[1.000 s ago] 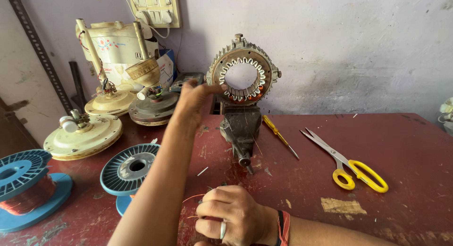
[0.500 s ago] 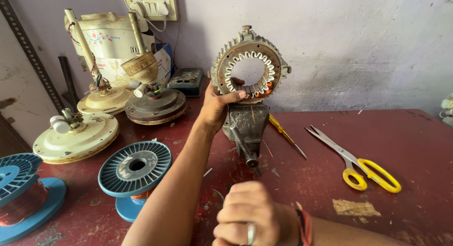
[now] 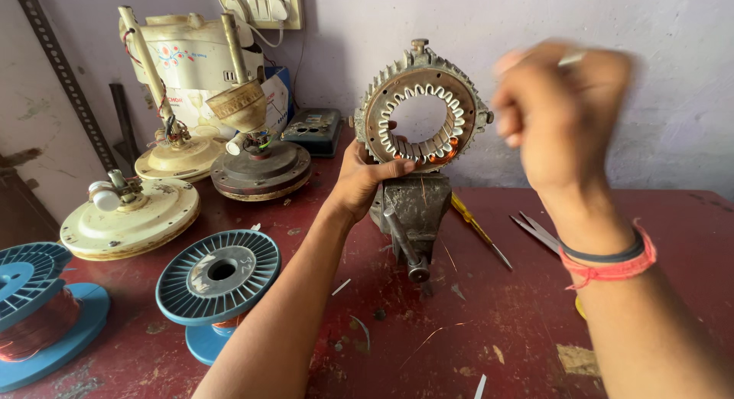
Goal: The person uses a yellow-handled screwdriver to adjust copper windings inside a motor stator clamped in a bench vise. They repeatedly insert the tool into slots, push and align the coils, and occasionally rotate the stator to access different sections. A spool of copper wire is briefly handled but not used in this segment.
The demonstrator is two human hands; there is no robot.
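A ring-shaped motor stator (image 3: 420, 108) stands upright, clamped in a small bench vise (image 3: 409, 211) on the red worktop (image 3: 474, 322). The left hand (image 3: 361, 181) has its grip closed on the stator's lower left rim. The right hand (image 3: 562, 112), blurred, is raised in a fist just right of the stator.

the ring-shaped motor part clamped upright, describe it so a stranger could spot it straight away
On the red table, near the back wall, stands a grey bench vise. Clamped upright in its top is the stator ring, with the left hand resting on its lower edge. Unlike the flat cream fan housing and the blue wire spool to its left, it stands on edge, an open metal ring with white-lined slots around the hole.
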